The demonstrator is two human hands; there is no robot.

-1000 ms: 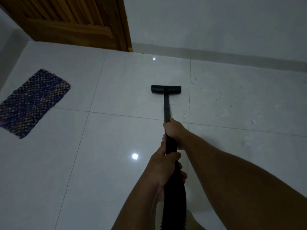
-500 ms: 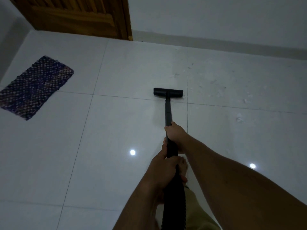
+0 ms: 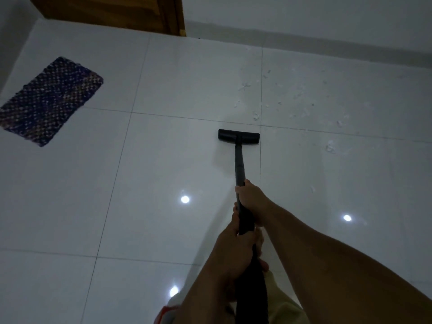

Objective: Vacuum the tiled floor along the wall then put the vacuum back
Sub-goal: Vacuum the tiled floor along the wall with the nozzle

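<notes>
The vacuum point(image 3: 240, 164) shows only as its black wand and floor head; the body is out of frame, and the near end of the wand is cut off by the lower edge, where it widens into a dark hose that is hard to make out in the dim light. The floor head point(image 3: 239, 136) is a flat black bar, lying on the tiled floor point(image 3: 117, 183) just near of a grout line, in the middle of the scene. The right hand point(image 3: 251, 197) grips the wand higher up, fingers curled around it; the left hand point(image 3: 236, 249) holds it nearer, fingers also wrapped round, though they are partly hidden behind the wand. Pale bits of debris point(image 3: 301, 101) lie scattered far and right of the head — up to the wall point(image 3: 304, 17). A woven mat point(image 3: 50, 99) lies well apart at the left, near a wooden door point(image 3: 112, 12). Wide bare tile lies between mat and head.
</notes>
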